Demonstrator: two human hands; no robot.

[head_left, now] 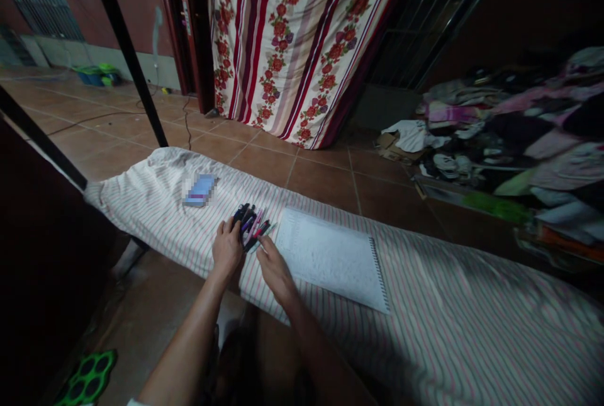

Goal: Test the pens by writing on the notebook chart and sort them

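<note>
Several pens and markers (pixel 255 225) lie bunched in and around a dark pencil case (pixel 241 212) on the striped cloth (pixel 302 299). My left hand (pixel 227 247) is closed on the near left side of the case, its fingertips partly hidden against the dark fabric. From the right, my right hand (pixel 272 262) reaches to the near end of the bunch, thumb and finger pinched at a pen there; which one is too small to tell. Just right of my right hand, a spiral notebook (pixel 330 258) lies open at a pale page, its coil along the right edge.
A phone-like blurred object (pixel 201 191) rests on the cloth to the left. Black poles (pixel 125 47) rise at the left end. Beyond are a tiled floor (pixel 264 157), a flowered curtain (pixel 292 47) and a heap of clothes (pixel 533 123). A green object (pixel 89 374) sits at lower left.
</note>
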